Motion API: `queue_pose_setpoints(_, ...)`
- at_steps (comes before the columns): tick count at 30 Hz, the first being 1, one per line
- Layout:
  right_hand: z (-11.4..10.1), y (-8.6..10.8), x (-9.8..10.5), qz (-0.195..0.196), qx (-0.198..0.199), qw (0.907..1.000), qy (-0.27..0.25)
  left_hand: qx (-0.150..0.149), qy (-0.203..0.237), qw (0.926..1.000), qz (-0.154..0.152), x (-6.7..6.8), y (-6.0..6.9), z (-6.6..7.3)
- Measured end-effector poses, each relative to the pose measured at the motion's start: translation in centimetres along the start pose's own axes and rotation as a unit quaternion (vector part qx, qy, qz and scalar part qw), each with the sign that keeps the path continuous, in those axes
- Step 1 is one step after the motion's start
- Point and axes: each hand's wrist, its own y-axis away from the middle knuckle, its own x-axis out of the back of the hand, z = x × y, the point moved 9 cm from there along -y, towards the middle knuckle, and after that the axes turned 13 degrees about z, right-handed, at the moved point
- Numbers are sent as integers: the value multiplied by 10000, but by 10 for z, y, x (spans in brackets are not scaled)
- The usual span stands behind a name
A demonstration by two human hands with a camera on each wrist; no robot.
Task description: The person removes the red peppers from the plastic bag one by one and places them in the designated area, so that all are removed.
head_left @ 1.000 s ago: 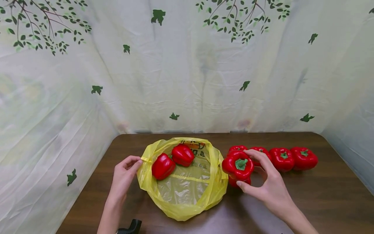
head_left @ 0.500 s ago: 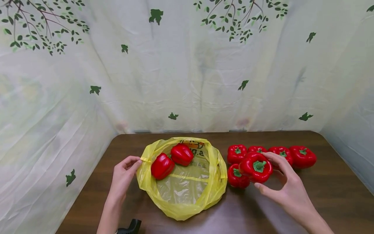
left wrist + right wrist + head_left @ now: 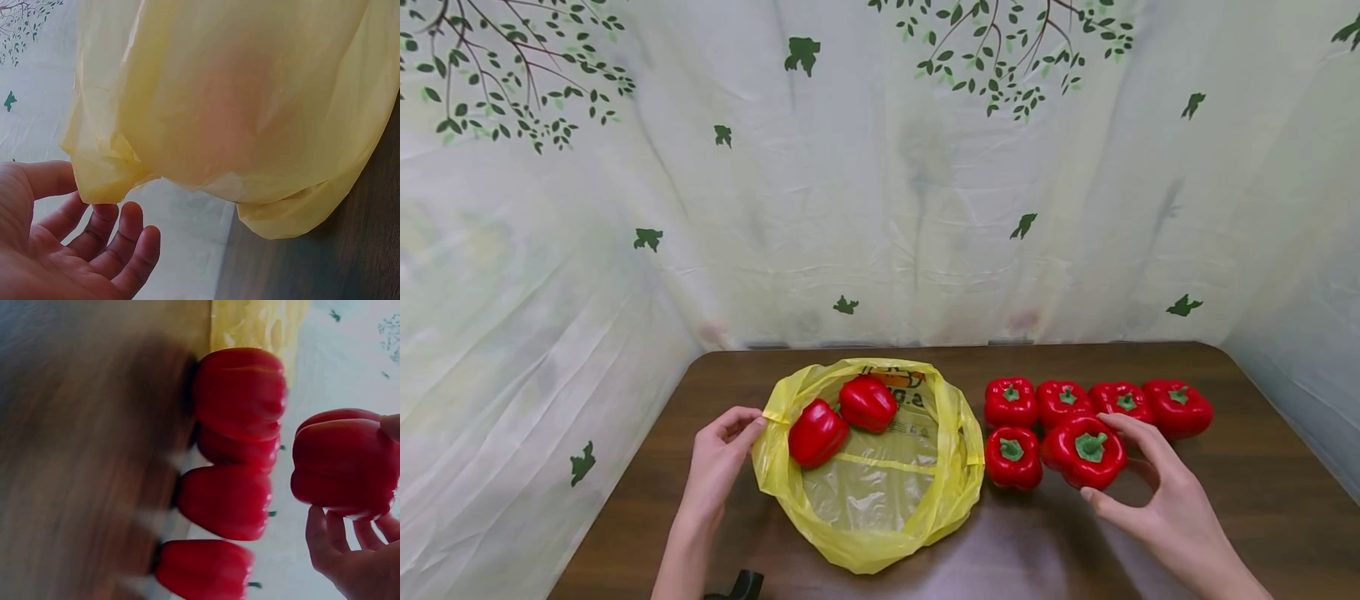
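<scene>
My left hand (image 3: 718, 458) pinches the left rim of a yellow plastic bag (image 3: 961, 450), which stands with its mouth wide open. Two red bell peppers lie inside: one pepper (image 3: 817, 433) at the left, another pepper (image 3: 868, 403) behind it. In the left wrist view the thumb and fingers hold a fold of the bag (image 3: 119, 181). My right hand (image 3: 1176, 504) grips a red bell pepper (image 3: 1075, 473) by its sides, green stem towards the head camera. The right wrist view shows this held pepper (image 3: 344, 462) off the table, beside the standing ones.
Right of the bag, several red bell peppers (image 3: 1063, 403) stand in a back row. A single front pepper (image 3: 1013, 458) stands near the bag's right side. The brown wooden table (image 3: 1247, 467) ends at a pale leaf-patterned curtain (image 3: 925, 208). A black object (image 3: 747, 585) sits at the front edge.
My right hand has moved right and nearer to me with the pepper, away from the bag, uncovering the front pepper and part of the back row. My left hand stays at the rim.
</scene>
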Motion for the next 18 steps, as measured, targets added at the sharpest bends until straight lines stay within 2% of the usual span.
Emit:
queue_pose_setpoints(9,31,7,-1,-215,-289,9986,389,-65,35,10000,13,0,0,1)
queue_pose_setpoints(18,54,7,-10,-576,-427,9954,629,25,-14,10000,16,-1,0,0)
